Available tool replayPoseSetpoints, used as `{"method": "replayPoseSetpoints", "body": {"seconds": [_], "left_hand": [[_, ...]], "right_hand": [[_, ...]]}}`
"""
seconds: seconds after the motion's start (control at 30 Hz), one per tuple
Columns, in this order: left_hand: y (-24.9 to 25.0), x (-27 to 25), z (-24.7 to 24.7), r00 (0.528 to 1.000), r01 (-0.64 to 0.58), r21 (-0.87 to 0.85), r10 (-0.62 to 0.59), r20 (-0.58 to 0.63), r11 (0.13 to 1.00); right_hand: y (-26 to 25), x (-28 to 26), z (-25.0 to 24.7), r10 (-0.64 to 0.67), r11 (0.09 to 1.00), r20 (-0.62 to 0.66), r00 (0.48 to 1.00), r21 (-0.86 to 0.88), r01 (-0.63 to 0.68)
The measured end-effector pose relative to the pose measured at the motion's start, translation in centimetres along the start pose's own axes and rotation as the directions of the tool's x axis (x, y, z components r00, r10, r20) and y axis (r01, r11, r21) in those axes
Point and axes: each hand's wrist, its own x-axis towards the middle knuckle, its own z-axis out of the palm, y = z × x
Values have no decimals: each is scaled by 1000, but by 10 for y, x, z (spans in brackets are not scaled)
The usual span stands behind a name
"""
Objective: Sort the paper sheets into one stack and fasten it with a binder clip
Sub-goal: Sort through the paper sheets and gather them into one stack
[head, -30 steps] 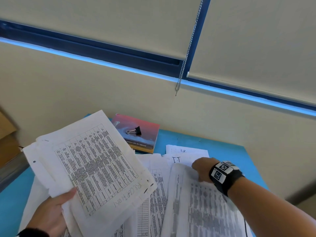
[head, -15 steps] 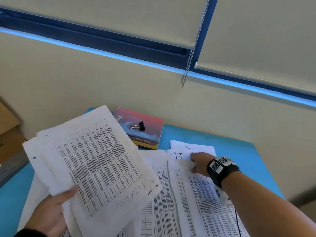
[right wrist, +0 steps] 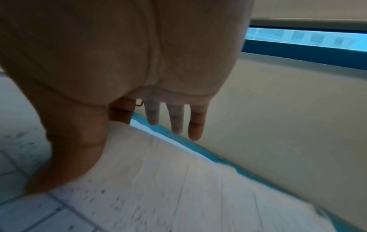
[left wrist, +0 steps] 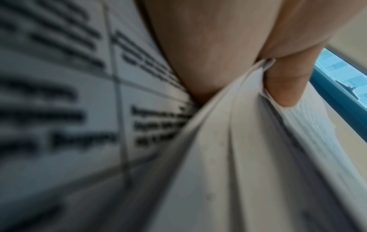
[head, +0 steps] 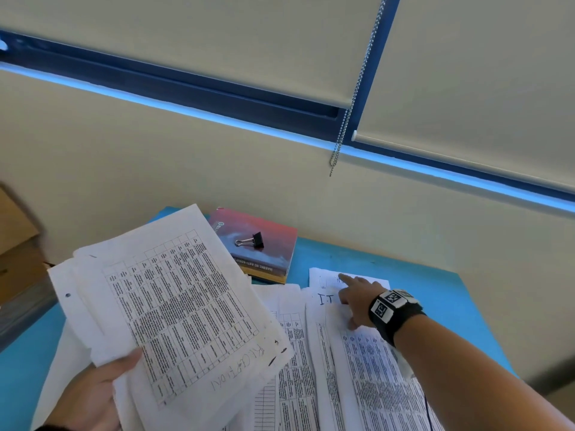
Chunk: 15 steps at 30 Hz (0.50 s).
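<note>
Paper stack (left wrist: pixel 248 157) pinched in left hand (left wrist: pixel 228 47); right hand (right wrist: pixel 139 62) spread, wrist views only.

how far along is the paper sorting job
Partly done: the left hand grips a gathered stack. In hand: the right hand reaches with straight fingers over loose sheets on the table. Left: collect those, square up, then fasten with the clip, untouched on the book.

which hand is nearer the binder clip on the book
Right. The right hand reaches over loose sheets just right of the binder clip; the left hand grips a paper stack at the near edge.
</note>
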Motion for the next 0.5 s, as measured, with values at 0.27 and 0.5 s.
{"method": "replayPoseSetpoints", "body": {"seconds": [0.27, 0.5], "left_hand": [[1, 3, 2, 998, 19, -13, -19, 53, 1000], [-2, -1, 6, 998, 20, -5, -20, 68, 1000]], "right_hand": [[-8, 16, -3, -39, 991, 25, 999, -126, 42], [-10, 10, 2, -11, 992, 10, 1000, -125, 13]]}}
